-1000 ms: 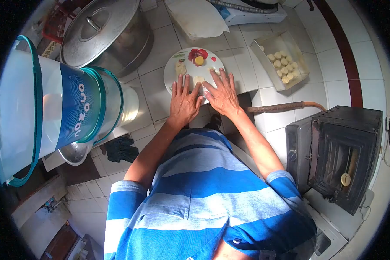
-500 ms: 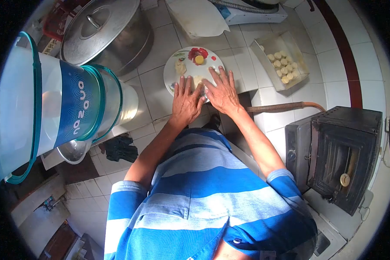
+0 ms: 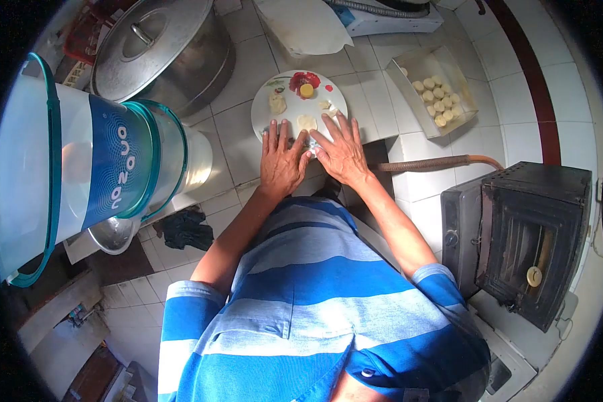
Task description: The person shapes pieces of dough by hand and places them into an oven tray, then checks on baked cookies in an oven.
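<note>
A white plate (image 3: pixel 263 119) with red flowers lies in front of me. Near its middle is a flat round piece of dough (image 3: pixel 307 122), just beyond my fingertips. My left hand (image 3: pixel 281 163) rests over the plate's near left edge, fingers stretched out. My right hand (image 3: pixel 344 153) is spread over the near right part, its thumb close to my left hand. Neither hand holds anything that I can see. On the plate also sit a yellow ball (image 3: pixel 306 90), a lump of dough (image 3: pixel 277 102) at the left and small dough bits (image 3: pixel 325 105) at the right.
A metal box (image 3: pixel 414 100) with several pale dough balls stands at the right. Left of the plate are a large lidded pot (image 3: pixel 201 74) and a bucket (image 3: pixel 124 154) with a blue label. A small black oven (image 3: pixel 516 234) and a hose (image 3: pixel 429 165) are at the right.
Both hands have drawn back slightly toward me. The flat dough piece and the small bits at the plate's right now show more fully.
</note>
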A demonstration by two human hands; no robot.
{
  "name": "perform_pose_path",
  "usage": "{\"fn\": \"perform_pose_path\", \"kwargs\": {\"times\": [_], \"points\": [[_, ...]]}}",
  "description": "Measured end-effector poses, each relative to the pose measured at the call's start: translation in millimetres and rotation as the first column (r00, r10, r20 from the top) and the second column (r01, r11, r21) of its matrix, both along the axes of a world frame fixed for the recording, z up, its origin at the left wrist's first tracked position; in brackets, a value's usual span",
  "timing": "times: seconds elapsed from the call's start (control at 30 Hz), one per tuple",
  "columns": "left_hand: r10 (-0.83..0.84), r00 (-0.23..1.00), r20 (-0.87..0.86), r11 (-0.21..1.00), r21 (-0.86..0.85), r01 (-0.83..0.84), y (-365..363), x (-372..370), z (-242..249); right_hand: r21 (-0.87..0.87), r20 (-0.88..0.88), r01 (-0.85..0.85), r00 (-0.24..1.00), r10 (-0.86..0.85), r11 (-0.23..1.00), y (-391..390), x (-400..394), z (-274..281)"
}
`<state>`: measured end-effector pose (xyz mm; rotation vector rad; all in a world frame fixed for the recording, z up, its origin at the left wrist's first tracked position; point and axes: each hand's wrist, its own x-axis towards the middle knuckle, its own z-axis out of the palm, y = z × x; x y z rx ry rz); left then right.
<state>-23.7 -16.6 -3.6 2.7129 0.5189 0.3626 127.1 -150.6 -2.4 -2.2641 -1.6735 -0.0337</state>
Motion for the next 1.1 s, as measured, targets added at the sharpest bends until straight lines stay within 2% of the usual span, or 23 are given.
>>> {"fn": "perform_pose_path", "kwargs": {"times": [0.3, 0.37, 0.6, 0.77, 0.9, 1.0, 1.1], "points": [[0.037, 0.999, 0.017, 0.999, -0.002, -0.037, -1, -1, -1, -0.028, 0.016, 0.049, 0.999, -0.049, 0.998, -1, 3, -6], [0.059, 0.998, -0.036, 0.998, 0.005, -0.059, 0, 1, 5, -0.045, 0.019, 0.075, 0.997, -0.074, 0.996, 0, 3, -7], [0.063, 0.998, -0.003, 0.998, 0.006, -0.063, 3, 6, -5, -0.053, 0.057, 0.062, 0.997, -0.059, 0.997, 5, 9, -9], [0.083, 0.995, -0.061, 0.995, 0.061, -0.079, 6, 9, 2, -0.037, 0.055, 0.058, 0.997, -0.056, 0.998, 9, 12, -4], [0.034, 0.999, -0.001, 0.997, 0.069, -0.034, 15, 8, -2, -0.052, 0.047, 0.074, 0.996, -0.071, 0.996, 12, 13, -9], [0.026, 0.998, -0.056, 0.998, 0.064, -0.023, 18, 10, 2, -0.074, 0.057, 0.072, 0.996, -0.068, 0.995, 18, 10, -3], [0.085, 0.996, 0.018, 0.996, 0.038, -0.086, 16, 11, 4, -0.018, 0.059, 0.005, 0.998, -0.004, 1.000, 23, 5, -3]]}}
